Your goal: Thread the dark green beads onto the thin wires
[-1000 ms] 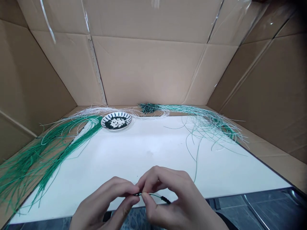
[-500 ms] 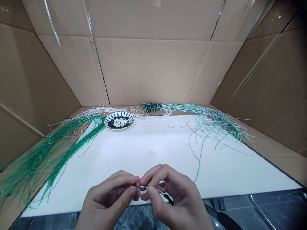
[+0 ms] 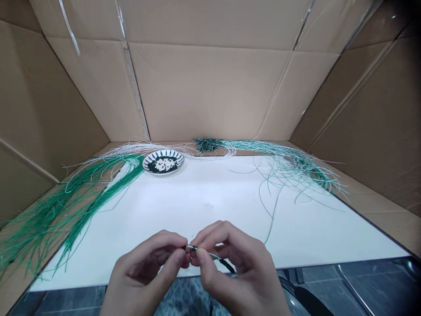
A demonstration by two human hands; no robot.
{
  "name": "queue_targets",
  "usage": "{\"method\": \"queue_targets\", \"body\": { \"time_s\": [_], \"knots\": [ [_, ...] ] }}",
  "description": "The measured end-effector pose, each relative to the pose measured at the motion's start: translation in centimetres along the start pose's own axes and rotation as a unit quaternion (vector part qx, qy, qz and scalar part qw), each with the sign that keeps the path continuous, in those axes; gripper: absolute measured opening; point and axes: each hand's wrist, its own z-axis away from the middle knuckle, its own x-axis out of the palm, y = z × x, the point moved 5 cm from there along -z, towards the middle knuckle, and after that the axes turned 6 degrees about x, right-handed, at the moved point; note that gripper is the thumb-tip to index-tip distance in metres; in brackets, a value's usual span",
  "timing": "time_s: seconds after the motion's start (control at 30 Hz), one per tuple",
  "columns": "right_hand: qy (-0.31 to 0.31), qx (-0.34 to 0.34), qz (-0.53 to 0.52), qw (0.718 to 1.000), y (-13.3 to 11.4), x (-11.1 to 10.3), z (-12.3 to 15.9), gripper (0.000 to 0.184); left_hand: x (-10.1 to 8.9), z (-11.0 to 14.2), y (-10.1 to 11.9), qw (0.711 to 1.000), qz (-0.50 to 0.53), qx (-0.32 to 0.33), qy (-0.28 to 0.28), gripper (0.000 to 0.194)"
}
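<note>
A thin, smooth green cord (image 3: 213, 256) is stretched between the two hands just above the near edge of the white board, with small dark bits on it between the fingertips and a knobbly, dark, tightly wound section (image 3: 226, 265) by the right palm. The left hand (image 3: 148, 267) pinches its left end between thumb and forefinger; the right hand (image 3: 233, 263) pinches it a little farther along, thumb against forefinger, the other fingers loosely curled. Beneath lies the flat, glossy white board (image 3: 207, 193), dark along its edges. At its far left sits a shallow round dish (image 3: 163, 162) with dark radiating strokes on its white rim, holding tiny dark and white grains (image 3: 162, 164). Touching or just beside it, fine, wiry green strands (image 3: 75, 206) fan out over the left side, thin white strands (image 3: 131, 151) arching behind. Along the back and right runs a long sheaf of pale green and white strands (image 3: 279, 151), its left end a dense, crinkled dark green tangle (image 3: 207, 144). Creased, matte brown cardboard (image 3: 210, 92) walls in the back and sides, shiny tape on some seams.
</note>
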Motion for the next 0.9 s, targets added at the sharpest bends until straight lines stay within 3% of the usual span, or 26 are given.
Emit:
{"method": "queue_targets", "body": {
  "time_s": [0.2, 0.43, 0.53, 0.73, 0.9],
  "knots": [
    [0.012, -0.038, 0.015, 0.999, 0.0, 0.1, 0.2, 0.012, -0.8, -0.4, -1.1, 0.995, 0.011, -0.022, -0.100, 0.007],
    [0.014, -0.087, 0.041, 0.995, -0.6, 0.2, 0.7, 0.013, -0.1, -0.4, -1.6, 0.989, 0.096, -0.080, -0.078, 0.018],
    [0.020, -0.097, 0.049, 0.994, -0.8, 0.2, 0.7, 0.013, 0.1, -0.2, -1.5, 0.990, 0.100, -0.089, -0.041, 0.022],
    [0.020, -0.109, 0.053, 0.992, -0.7, 0.4, 0.9, 0.014, -0.1, -0.5, -1.7, 0.988, 0.068, -0.070, -0.117, 0.015],
    [0.032, -0.147, 0.079, 0.985, -0.8, 0.2, 1.0, 0.017, -0.8, -0.7, -1.3, 0.991, 0.004, -0.013, -0.133, 0.005]
  ]
}}
